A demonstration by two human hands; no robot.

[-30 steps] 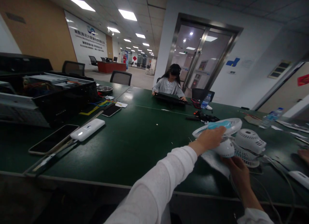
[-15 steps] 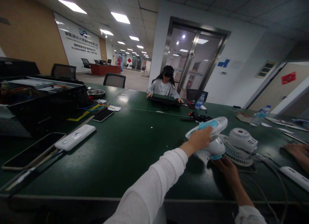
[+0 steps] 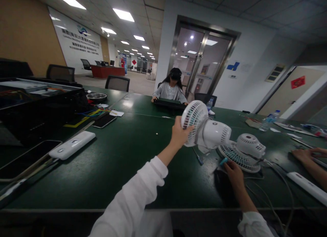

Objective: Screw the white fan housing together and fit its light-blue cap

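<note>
My left hand (image 3: pixel 179 134) grips the grille edge of a small white fan (image 3: pixel 204 129) and holds it raised above the green table (image 3: pixel 133 151), its round motor housing pointing right. My right hand (image 3: pixel 233 169) rests low on the table beside a small light-blue part (image 3: pixel 224 160), with its fingers curled near that part. Just right of it a second white fan (image 3: pixel 242 151) lies face down, a cable trailing from it.
A white power bank (image 3: pixel 72 144) and two phones (image 3: pixel 103 121) lie at the left beside open black computer cases (image 3: pixel 43 104). A person sits across the table at a black device. Another person's hand (image 3: pixel 305 156) rests at the right, near a white bar (image 3: pixel 306 187) and water bottle (image 3: pixel 268 120).
My left hand has lifted the fan and tipped it from lying flat to upright, moving it left. My right hand dropped from under the fan to the table.
</note>
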